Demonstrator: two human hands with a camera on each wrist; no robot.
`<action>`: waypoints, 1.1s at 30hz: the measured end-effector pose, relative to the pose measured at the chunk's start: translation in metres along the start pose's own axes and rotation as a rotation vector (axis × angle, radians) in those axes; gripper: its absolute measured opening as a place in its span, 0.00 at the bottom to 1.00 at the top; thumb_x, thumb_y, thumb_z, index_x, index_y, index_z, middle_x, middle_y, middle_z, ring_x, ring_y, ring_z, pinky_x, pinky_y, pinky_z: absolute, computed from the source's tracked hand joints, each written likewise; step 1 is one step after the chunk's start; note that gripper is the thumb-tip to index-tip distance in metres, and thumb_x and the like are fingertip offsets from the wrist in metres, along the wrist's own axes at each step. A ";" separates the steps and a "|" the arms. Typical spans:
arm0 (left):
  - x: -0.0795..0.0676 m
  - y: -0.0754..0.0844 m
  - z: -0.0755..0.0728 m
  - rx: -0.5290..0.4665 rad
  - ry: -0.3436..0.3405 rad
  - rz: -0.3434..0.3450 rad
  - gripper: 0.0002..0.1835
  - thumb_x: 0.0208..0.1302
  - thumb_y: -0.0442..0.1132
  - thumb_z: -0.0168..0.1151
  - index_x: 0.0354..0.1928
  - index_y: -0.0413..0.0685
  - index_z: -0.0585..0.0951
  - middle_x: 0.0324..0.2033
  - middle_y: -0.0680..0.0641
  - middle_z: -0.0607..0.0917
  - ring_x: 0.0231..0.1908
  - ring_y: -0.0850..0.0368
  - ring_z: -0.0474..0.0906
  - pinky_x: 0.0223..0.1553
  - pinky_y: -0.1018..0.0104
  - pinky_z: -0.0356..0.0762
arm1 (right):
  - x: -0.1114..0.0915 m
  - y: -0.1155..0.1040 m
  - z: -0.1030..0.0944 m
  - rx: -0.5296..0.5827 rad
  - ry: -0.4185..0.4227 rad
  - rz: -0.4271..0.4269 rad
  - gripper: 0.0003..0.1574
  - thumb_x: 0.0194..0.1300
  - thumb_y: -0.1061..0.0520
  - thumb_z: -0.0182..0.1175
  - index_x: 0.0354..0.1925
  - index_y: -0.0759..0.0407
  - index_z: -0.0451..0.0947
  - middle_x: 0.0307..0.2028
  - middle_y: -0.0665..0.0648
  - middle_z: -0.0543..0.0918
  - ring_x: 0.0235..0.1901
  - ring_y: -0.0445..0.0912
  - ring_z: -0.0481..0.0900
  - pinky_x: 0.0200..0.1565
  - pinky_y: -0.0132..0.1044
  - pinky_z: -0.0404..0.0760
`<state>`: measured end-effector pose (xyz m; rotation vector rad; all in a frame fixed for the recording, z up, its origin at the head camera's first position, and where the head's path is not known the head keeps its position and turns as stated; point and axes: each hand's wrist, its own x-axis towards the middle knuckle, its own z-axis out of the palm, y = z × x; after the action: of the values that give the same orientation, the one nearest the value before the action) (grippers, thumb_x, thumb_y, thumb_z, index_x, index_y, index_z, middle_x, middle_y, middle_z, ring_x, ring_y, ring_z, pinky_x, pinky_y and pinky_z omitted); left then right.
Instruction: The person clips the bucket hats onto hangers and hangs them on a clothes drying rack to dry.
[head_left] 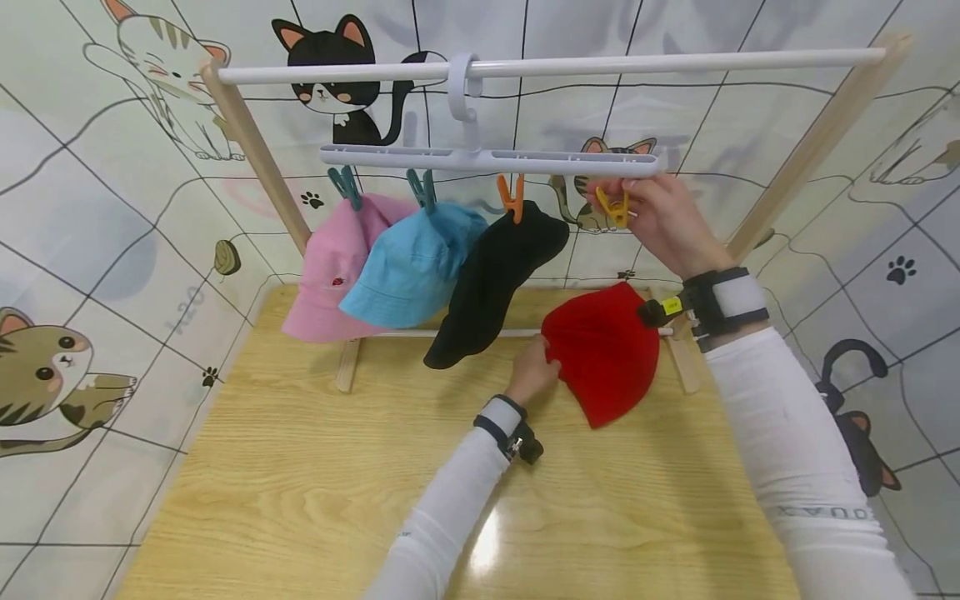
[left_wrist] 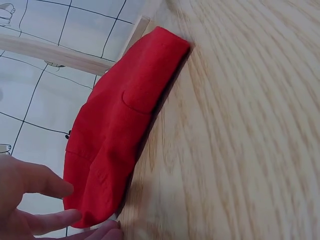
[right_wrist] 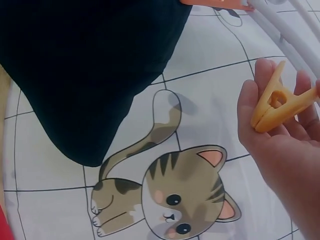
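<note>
My left hand (head_left: 534, 371) grips the left edge of a red bucket hat (head_left: 607, 354), which rests on the wooden table; its fingers lie about the hat's near end in the left wrist view. Raised at the hanger's right end, my right hand (head_left: 667, 218) holds a yellow clothespin (right_wrist: 280, 102) between thumb and fingers. The light-purple hanger (head_left: 558, 162) hangs by its hook from a white rod. Beneath it hang a pink bucket hat (head_left: 330, 292) and a blue one (head_left: 408, 271) on green clothespins, and a black hat (head_left: 487, 279) on an orange clothespin (head_left: 512, 198).
The white rod (head_left: 675, 63) spans two slanted wooden posts of a rack (head_left: 258, 158). A thinner white bar (head_left: 405, 333) crosses low behind the hats. Walls with cat drawings (head_left: 60, 383) enclose the table (head_left: 300, 483) at the back and sides.
</note>
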<state>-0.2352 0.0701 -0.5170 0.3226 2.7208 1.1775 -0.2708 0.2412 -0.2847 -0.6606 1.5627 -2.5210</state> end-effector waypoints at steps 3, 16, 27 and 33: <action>0.000 0.000 -0.001 -0.013 0.006 0.005 0.13 0.63 0.32 0.59 0.48 0.35 0.74 0.40 0.40 0.81 0.41 0.47 0.77 0.44 0.60 0.74 | 0.000 0.005 -0.001 0.010 0.008 0.003 0.10 0.73 0.68 0.44 0.41 0.70 0.73 0.44 0.66 0.78 0.52 0.57 0.72 0.56 0.40 0.72; 0.004 0.004 -0.003 -0.132 0.074 -0.051 0.19 0.59 0.29 0.60 0.52 0.31 0.71 0.42 0.37 0.80 0.43 0.44 0.78 0.45 0.57 0.76 | -0.002 0.018 -0.006 -0.002 0.016 -0.005 0.10 0.74 0.68 0.41 0.40 0.69 0.71 0.46 0.66 0.79 0.53 0.58 0.72 0.58 0.40 0.70; 0.007 0.005 -0.006 -0.127 0.078 -0.078 0.13 0.64 0.38 0.61 0.43 0.32 0.80 0.34 0.42 0.83 0.35 0.50 0.78 0.36 0.64 0.74 | -0.002 0.024 -0.007 -0.009 0.005 -0.008 0.10 0.74 0.68 0.43 0.39 0.69 0.71 0.48 0.66 0.78 0.54 0.58 0.70 0.59 0.42 0.70; 0.009 0.009 -0.009 -0.124 0.062 -0.021 0.08 0.62 0.37 0.65 0.37 0.37 0.83 0.25 0.48 0.81 0.26 0.58 0.73 0.28 0.70 0.68 | -0.003 0.024 -0.007 -0.005 -0.012 -0.005 0.10 0.74 0.68 0.42 0.41 0.70 0.71 0.47 0.66 0.79 0.54 0.59 0.71 0.60 0.42 0.69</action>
<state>-0.2450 0.0724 -0.5054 0.2453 2.6805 1.3645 -0.2740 0.2362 -0.3094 -0.6794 1.5663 -2.5125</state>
